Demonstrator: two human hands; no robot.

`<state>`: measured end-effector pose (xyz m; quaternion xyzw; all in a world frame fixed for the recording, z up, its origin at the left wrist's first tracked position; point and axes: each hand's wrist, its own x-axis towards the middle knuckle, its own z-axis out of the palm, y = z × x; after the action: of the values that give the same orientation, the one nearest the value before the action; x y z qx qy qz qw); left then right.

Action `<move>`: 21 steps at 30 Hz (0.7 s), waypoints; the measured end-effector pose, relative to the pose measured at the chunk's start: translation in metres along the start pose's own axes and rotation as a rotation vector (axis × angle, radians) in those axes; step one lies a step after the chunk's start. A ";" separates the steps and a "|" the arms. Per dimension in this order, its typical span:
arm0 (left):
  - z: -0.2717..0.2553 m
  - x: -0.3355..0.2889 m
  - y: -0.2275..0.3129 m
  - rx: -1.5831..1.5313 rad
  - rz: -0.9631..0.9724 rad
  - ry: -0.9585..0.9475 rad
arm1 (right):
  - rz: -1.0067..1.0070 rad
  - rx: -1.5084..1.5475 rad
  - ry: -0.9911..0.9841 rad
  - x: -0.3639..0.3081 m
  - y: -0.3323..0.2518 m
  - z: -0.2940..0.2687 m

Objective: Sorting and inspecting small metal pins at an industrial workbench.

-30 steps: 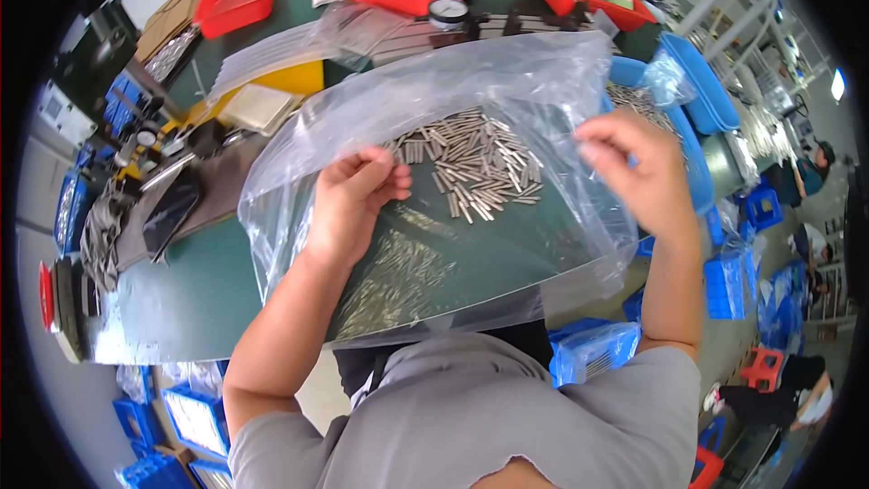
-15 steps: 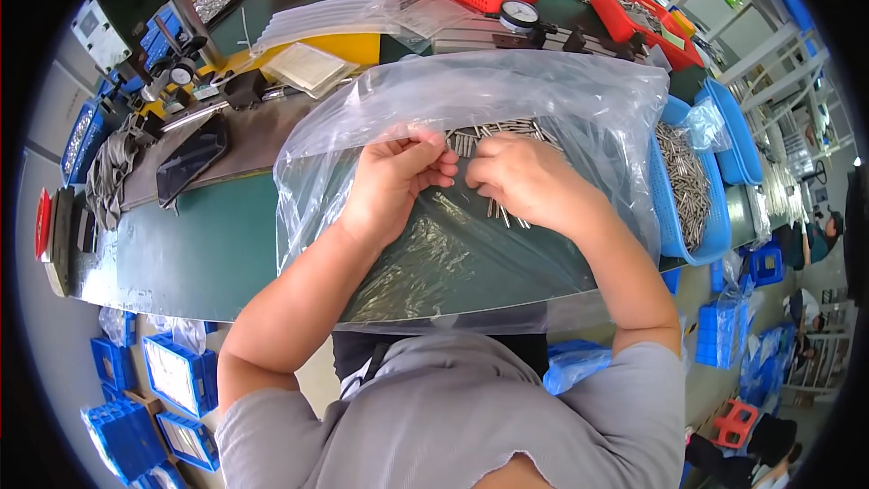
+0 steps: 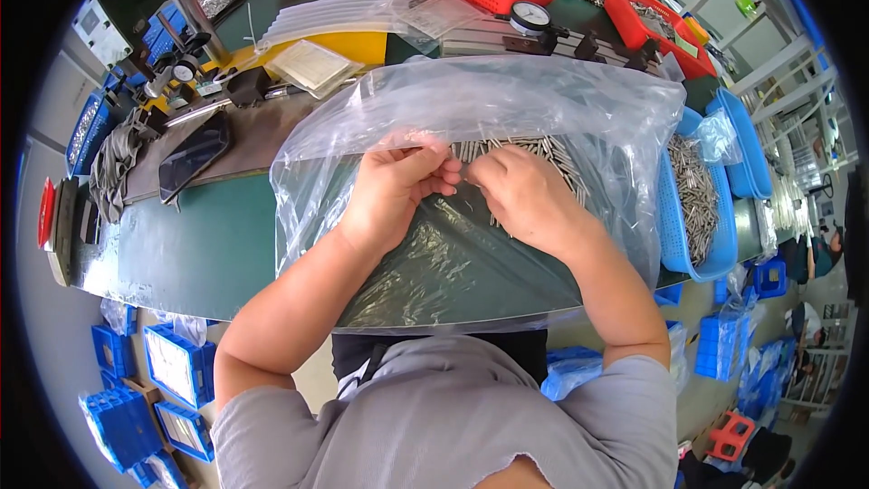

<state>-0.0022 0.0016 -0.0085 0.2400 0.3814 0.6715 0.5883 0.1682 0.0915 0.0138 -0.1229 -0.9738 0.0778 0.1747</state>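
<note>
Right up close, the left hand's (image 3: 394, 186) fingers are curled, with the thumb near the first finger. The right hand's (image 3: 529, 195) fingertips point down and nearly meet them. I cannot tell if either hand pinches anything. It looks like the step now is sorting or picking through thin metal pins (image 3: 563, 166) with the fingertips. These pins lie in a pile, partly hidden behind the right hand. I think the next move calls for a small, careful pinch, because the pins are thin and crowded together.

Around the pile is clear plastic (image 3: 543, 91), spread on the green table (image 3: 181, 244); I cannot tell if the pins are on it or inside it. Farther out, on the right, a light blue basket (image 3: 727, 240) holds more metal pieces. Past the plastic sits a round dial gauge (image 3: 529, 17).
</note>
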 end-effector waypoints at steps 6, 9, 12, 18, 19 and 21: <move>0.005 0.000 0.000 0.014 -0.047 0.031 | 0.153 0.211 -0.001 -0.003 0.008 -0.002; 0.004 -0.001 0.001 0.013 -0.041 0.052 | 0.135 0.171 -0.016 -0.004 0.008 -0.002; 0.003 -0.001 0.002 0.015 -0.042 0.027 | 0.140 0.108 0.004 -0.003 0.006 -0.008; 0.004 -0.002 0.003 0.017 -0.047 0.026 | 0.148 0.043 -0.030 -0.005 0.005 -0.006; 0.004 -0.001 0.003 0.020 -0.047 0.024 | 0.126 0.022 -0.008 -0.005 0.006 -0.002; 0.004 -0.001 0.003 0.029 -0.054 0.022 | 0.107 0.000 0.018 -0.004 0.007 0.000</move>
<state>-0.0002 0.0012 -0.0038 0.2306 0.4037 0.6525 0.5984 0.1735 0.0971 0.0111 -0.1752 -0.9643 0.0860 0.1791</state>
